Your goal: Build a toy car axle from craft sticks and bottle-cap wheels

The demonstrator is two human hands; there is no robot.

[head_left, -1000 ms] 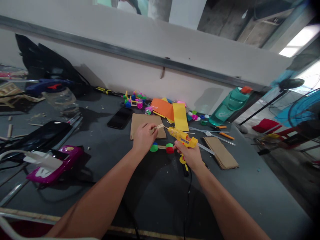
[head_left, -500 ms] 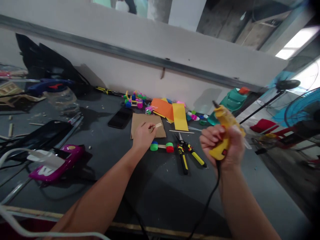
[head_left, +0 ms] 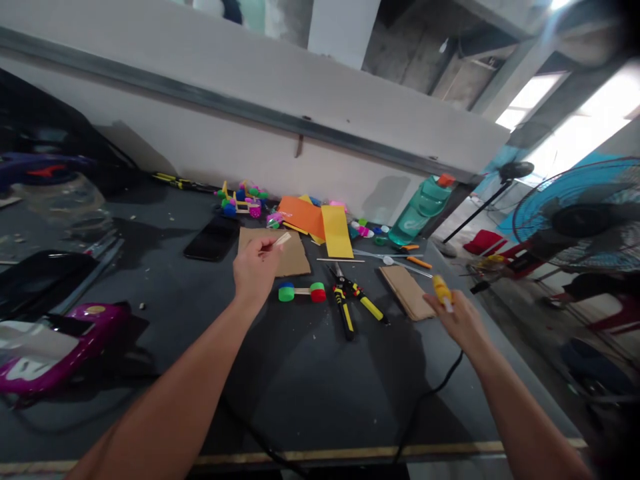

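Note:
My left hand [head_left: 253, 273] pinches a short, pale wooden stick [head_left: 283, 239] above a flat piece of brown cardboard [head_left: 295, 259]. Over at the right edge of the table, my right hand [head_left: 465, 323] grips a yellow glue gun [head_left: 442, 289], seen end-on with much of it hidden by the hand. A folded cardboard piece [head_left: 406, 292] lies just left of that hand. Between the hands rest a stick axle with green, blue and red cap wheels [head_left: 302, 291] and yellow-black pliers [head_left: 345, 308] with handles spread.
At the back lie a phone [head_left: 212, 239], a small colourful toy [head_left: 243, 200], orange paper [head_left: 302, 215] and yellow paper [head_left: 337, 232]. A green bottle [head_left: 419, 212] stands by the wall. A magenta power strip [head_left: 107, 333] is at left; a black cord [head_left: 425, 393] trails below my right hand.
My right hand has lowered the glue gun and moved it outward to the right, beside the folded cardboard. My left hand has lifted slightly with the stick. The view has turned right.

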